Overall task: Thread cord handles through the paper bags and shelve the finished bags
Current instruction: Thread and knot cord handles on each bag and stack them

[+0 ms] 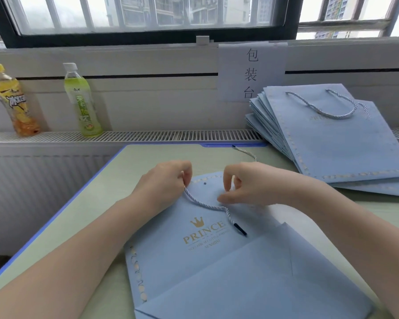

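Note:
A flat light-blue paper bag (pixel 194 261) printed PRINCE lies on the green table (pixel 97 217) in front of me, its top edge pointing away. My left hand (pixel 164 180) pinches a twisted blue-white cord (pixel 207 206) at the bag's top left corner. The cord trails across the bag to its black tip (pixel 240 229). My right hand (pixel 247 185) rests its fingertips on the bag's top edge, fingers curled, and what they pinch is hidden. A small punched hole (pixel 205 183) shows between my hands.
A stack of blue bags (pixel 332 143), the top one with a cord handle (pixel 320 107), lies at the right. Another cord (pixel 245 153) runs behind my right hand. Two drink bottles (pixel 14 100) (pixel 82 100) stand on the radiator ledge at the left. A paper sign (pixel 251 72) hangs under the window.

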`<action>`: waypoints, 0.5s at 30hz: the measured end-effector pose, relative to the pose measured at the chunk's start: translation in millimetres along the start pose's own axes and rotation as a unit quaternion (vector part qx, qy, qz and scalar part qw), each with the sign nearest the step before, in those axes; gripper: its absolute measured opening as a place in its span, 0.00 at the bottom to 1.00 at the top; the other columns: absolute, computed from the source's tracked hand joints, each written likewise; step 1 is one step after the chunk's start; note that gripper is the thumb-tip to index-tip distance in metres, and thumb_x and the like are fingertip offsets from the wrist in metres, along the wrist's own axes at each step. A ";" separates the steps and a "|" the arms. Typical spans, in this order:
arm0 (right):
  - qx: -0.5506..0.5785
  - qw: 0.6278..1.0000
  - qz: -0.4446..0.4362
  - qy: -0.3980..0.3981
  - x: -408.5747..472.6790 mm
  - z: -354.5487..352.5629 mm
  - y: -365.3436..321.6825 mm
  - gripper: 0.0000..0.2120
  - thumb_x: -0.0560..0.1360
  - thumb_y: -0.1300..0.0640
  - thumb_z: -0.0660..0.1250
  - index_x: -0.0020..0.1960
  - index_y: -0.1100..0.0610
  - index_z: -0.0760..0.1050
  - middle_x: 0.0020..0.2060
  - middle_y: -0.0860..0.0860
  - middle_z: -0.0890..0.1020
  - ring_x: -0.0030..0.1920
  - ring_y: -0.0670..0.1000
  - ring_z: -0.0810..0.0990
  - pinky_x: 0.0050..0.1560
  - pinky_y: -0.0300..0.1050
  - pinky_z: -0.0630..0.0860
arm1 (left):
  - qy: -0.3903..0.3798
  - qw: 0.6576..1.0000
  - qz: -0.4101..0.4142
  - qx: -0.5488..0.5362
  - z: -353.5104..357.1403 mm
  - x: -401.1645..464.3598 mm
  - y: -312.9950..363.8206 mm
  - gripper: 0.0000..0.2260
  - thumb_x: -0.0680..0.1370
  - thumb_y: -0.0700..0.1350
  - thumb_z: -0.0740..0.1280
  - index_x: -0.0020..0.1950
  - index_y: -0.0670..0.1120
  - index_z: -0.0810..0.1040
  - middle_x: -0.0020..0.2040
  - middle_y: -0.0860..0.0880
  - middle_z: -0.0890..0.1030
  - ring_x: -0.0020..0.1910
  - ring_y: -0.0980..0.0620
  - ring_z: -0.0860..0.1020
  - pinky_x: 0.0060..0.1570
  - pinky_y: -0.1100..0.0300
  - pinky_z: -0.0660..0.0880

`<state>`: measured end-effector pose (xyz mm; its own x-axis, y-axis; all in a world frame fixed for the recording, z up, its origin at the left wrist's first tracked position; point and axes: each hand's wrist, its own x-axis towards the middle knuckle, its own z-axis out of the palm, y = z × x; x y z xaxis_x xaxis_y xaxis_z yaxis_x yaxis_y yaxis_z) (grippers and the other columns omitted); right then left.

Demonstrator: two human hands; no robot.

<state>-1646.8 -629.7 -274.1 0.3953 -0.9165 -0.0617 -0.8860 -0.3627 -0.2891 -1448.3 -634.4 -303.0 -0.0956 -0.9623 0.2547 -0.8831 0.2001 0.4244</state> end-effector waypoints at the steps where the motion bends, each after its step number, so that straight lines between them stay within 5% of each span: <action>1: 0.001 1.000 -0.008 -0.011 -1.3 0.8 0.3 0.10 0.73 0.45 0.66 0.46 0.50 0.72 0.38 0.44 0.74 0.36 0.46 0.74 0.37 0.42 0.72 | -0.001 1.000 -0.003 -0.001 0.1 -0.3 -0.3 0.14 0.70 0.33 0.54 0.34 0.51 0.70 0.33 0.55 0.75 0.40 0.48 0.73 0.41 0.54 0.70; 4: -0.005 0.999 -0.034 0.018 1.7 1.2 2.5 0.03 0.75 0.52 0.65 0.45 0.50 0.73 0.40 0.46 0.75 0.37 0.47 0.73 0.38 0.43 0.71 | -0.004 1.000 -0.004 -0.005 1.6 -0.5 -1.4 0.14 0.70 0.33 0.54 0.33 0.50 0.69 0.33 0.54 0.74 0.40 0.47 0.72 0.42 0.54 0.71; 7: 0.042 0.996 -0.058 0.051 1.7 1.7 -2.4 0.11 0.76 0.46 0.64 0.41 0.52 0.73 0.37 0.45 0.76 0.37 0.48 0.74 0.39 0.43 0.71 | -0.002 1.000 -0.012 0.007 2.3 0.7 1.2 0.13 0.74 0.36 0.54 0.36 0.52 0.69 0.35 0.56 0.73 0.41 0.47 0.72 0.39 0.56 0.67; 12: 0.059 0.989 -0.077 -0.111 -12.8 4.8 -22.2 0.13 0.71 0.41 0.69 0.42 0.50 0.74 0.35 0.43 0.74 0.33 0.44 0.71 0.31 0.35 0.66 | 0.008 0.999 -0.026 0.036 3.5 -1.2 2.8 0.05 0.79 0.44 0.55 0.50 0.50 0.70 0.45 0.50 0.77 0.46 0.45 0.74 0.42 0.55 0.67; 15: 0.015 0.993 -0.079 -0.092 -14.1 4.8 -25.4 0.07 0.74 0.50 0.66 0.46 0.54 0.76 0.39 0.48 0.78 0.36 0.48 0.72 0.34 0.41 0.71 | 0.015 0.999 -0.025 0.037 3.8 -2.4 2.8 0.06 0.80 0.47 0.56 0.51 0.49 0.71 0.47 0.50 0.78 0.48 0.45 0.74 0.43 0.55 0.68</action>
<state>-1628.7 -606.7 -270.4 0.5685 -0.8015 -0.1857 -0.8029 -0.4912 -0.3377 -1452.3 -632.2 -305.7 -0.0383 -0.9645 0.2613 -0.9177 0.1374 0.3728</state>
